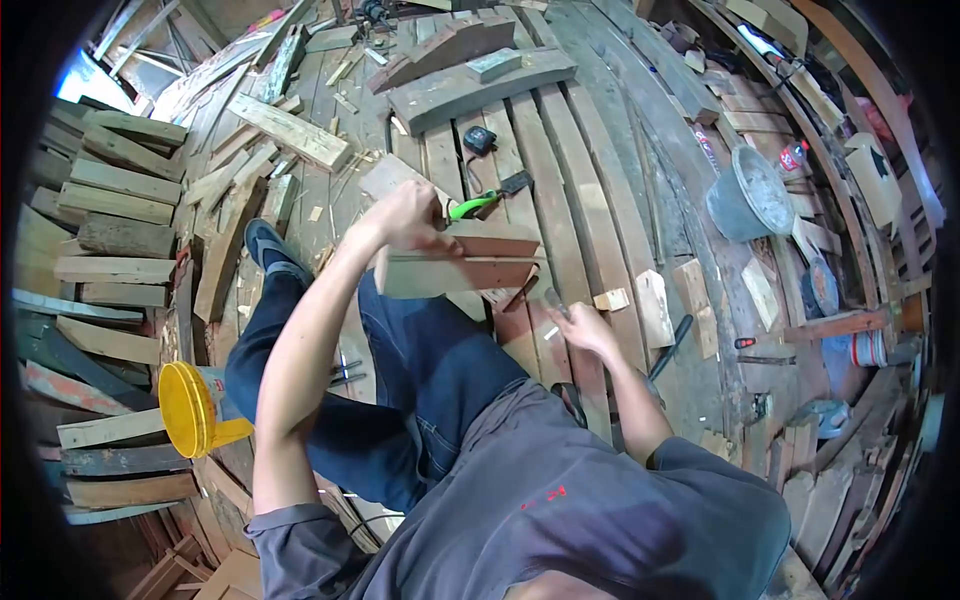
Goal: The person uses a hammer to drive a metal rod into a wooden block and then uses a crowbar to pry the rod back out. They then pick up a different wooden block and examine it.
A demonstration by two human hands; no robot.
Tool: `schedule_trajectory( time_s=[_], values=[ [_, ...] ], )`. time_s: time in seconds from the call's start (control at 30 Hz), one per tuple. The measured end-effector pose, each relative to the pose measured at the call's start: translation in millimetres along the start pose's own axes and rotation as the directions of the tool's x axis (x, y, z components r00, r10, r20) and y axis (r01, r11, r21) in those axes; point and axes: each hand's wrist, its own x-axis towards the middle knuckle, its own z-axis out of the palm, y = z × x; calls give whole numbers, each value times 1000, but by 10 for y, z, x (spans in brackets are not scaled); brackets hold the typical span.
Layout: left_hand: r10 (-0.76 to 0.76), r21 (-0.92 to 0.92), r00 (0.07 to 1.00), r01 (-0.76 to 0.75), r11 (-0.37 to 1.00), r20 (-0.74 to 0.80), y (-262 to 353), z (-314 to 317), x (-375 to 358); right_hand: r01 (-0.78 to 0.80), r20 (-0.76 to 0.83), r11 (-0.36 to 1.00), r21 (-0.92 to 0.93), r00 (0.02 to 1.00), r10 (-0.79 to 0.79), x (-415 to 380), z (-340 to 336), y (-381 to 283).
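My left hand (410, 217) is closed on the upper edge of a light wooden block (455, 275), which is tilted above my legs. A long slot or step runs along the block's side. My right hand (588, 330) is closed around a narrow tool with a grey end (554, 299), pointing toward the block's right end; its kind is hard to make out. Between them, a thin dark strip (521, 289) lies at the block's end. Just past my left hand is a green-handled tool (473, 204) with a dark head, and beyond it a black tape measure (480, 140).
Thick timber pieces (480, 88) lie ahead on the slatted boards. A grey bucket (750, 195) stands at right, and a yellow bucket (188, 410) lies tipped at left. Stacked wood (125, 235) lines the left side. Offcuts (655, 308) and wood chips are scattered about.
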Motion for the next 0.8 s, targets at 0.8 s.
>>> schedule_trajectory(
  time_s=[0.8],
  values=[
    [22,-199,966,31,979,256,-787,-831,-353,-126,117,5,992,910,-398,608,268,-1269]
  ],
)
